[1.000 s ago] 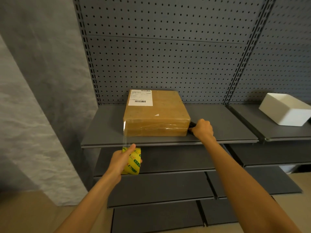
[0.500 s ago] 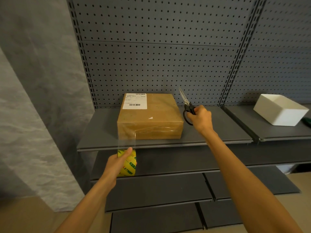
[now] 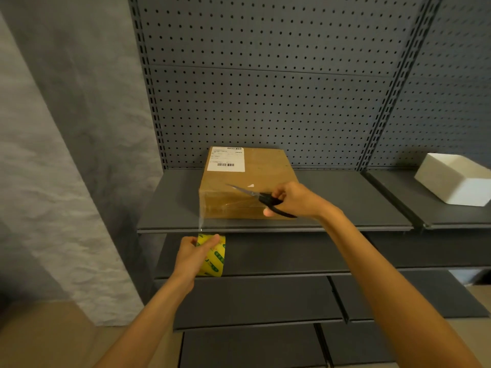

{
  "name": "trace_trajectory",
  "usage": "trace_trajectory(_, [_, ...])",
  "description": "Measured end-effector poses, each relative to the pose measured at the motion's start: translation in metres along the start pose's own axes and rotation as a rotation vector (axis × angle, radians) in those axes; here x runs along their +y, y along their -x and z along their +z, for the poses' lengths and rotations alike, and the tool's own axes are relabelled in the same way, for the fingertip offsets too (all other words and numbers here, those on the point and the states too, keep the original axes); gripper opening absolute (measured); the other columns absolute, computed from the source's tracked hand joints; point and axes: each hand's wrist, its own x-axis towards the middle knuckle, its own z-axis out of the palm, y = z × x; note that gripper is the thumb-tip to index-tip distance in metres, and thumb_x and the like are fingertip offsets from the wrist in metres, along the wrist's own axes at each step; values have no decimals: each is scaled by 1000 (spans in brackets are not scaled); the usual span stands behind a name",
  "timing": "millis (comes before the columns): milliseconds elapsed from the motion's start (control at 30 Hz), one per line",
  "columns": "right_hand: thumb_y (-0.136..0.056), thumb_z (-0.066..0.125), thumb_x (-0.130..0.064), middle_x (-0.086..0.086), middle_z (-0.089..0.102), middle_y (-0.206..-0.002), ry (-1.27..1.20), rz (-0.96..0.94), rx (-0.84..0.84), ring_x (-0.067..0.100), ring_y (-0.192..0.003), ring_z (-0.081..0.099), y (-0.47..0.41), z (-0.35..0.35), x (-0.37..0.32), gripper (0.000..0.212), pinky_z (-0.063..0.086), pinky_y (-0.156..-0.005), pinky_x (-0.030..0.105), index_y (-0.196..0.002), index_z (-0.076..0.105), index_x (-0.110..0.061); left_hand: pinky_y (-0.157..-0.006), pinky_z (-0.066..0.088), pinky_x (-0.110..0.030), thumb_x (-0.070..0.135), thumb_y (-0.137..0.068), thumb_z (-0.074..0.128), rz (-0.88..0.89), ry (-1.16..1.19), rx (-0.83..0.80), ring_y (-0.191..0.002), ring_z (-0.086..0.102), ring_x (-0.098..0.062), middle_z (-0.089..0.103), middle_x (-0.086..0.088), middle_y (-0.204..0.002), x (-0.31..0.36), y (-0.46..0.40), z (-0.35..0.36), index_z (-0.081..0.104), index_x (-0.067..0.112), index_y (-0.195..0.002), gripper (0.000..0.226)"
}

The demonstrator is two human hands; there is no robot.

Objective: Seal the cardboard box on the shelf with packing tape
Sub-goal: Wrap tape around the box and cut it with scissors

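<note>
Brown cardboard box (image 3: 248,183) sits on the dark grey shelf (image 3: 345,208), just left of the view's centre, with a white shipping label (image 3: 225,159) at its 11 o'clock corner. Clear packing tape (image 3: 202,221) stretches from the box's front left edge down past the shelf lip to a yellow tape roll (image 3: 215,257), which the left hand (image 3: 194,254) grips at 7 o'clock from the box, fingers curled round it. At 3 o'clock from the box front, the right hand (image 3: 293,199) clasps the black handles of scissors (image 3: 261,199); their blades look nearly together and point toward 10 o'clock over the box top. Far off at 3 o'clock, a white open container (image 3: 454,179) rests on the neighbouring shelf. Perforated grey back panel (image 3: 265,88) rises behind.
</note>
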Motion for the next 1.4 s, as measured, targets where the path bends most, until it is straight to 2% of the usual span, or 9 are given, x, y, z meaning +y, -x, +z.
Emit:
trace_trajectory(133, [-75,77,-37,3,57,-83,120,48,-173,16,-76,52,-3,-1,3,41,44,-72,31,-97,62,-6,-82,51,-40,35,-77,76,11,19,17,-90,62,-24,61,-8,-97,2,-1,-2,35,20,-112,55])
trace_trajectory(267, [-78,73,-41,0,56,-90,221,62,-272,14,-79,51,-2,-5,8,37,45,-74,29,-98,56,-14,-76,50,-37,31,-79,74,60,28,-12,-87,63,-22,64,-6,-94,3,-3,-4,38,27,-112,50])
trace_trajectory(400, [-77,73,-44,8,50,-86,227,71,-338,17,-75,45,-2,-7,7,45,40,-68,27,-90,50,-7,-72,50,-35,25,-81,73,88,46,-27,-83,64,-20,65,-5,-92,2,-6,-4,44,26,-108,40])
trace_trajectory(733, [-73,69,-56,7,41,-77,262,78,-378,15,-68,37,-18,7,4,51,29,-61,25,-80,44,-11,-71,52,-35,27,-81,72,86,53,-32,-84,64,-22,66,-8,-92,0,-10,-2,46,26,-102,34])
trace_trajectory(800, [-75,66,-58,4,45,-71,256,62,-379,14,-66,40,-22,10,1,50,32,-63,26,-77,47,-12,-74,52,-37,27,-81,72,87,53,-40,-85,65,-23,66,-8,-93,-1,-10,-3,46,26,-102,34])
trace_trajectory(900, [-76,65,-57,-1,49,-56,207,62,-413,9,-53,45,-27,11,-6,50,39,-59,18,-75,53,-9,-73,52,-36,26,-81,72,86,58,-48,-87,64,-23,65,-8,-95,-1,-11,-3,46,28,-101,33])
trace_trajectory(1000, [-71,67,-59,2,51,-57,133,60,-455,7,-47,46,-32,13,-9,52,41,-51,13,-73,54,-8,-71,52,-35,27,-82,72,82,70,-46,-88,64,-22,65,-6,-95,-2,-12,-2,45,31,-97,31])
trace_trajectory(1100, [-75,69,-52,1,52,-53,89,59,-464,6,-44,47,-37,13,-9,46,42,-52,15,-61,53,-12,-72,52,-35,27,-82,72,81,81,-42,-87,64,-22,65,-6,-93,-2,-11,-1,45,31,-95,29])
trace_trajectory(1400, [-67,77,-50,1,54,-47,25,40,-361,8,-41,48,-41,21,0,46,43,-50,18,-55,56,-11,-73,52,-36,28,-82,71,78,76,-50,-86,64,-22,65,-6,-93,-1,-12,-3,46,27,-103,32])
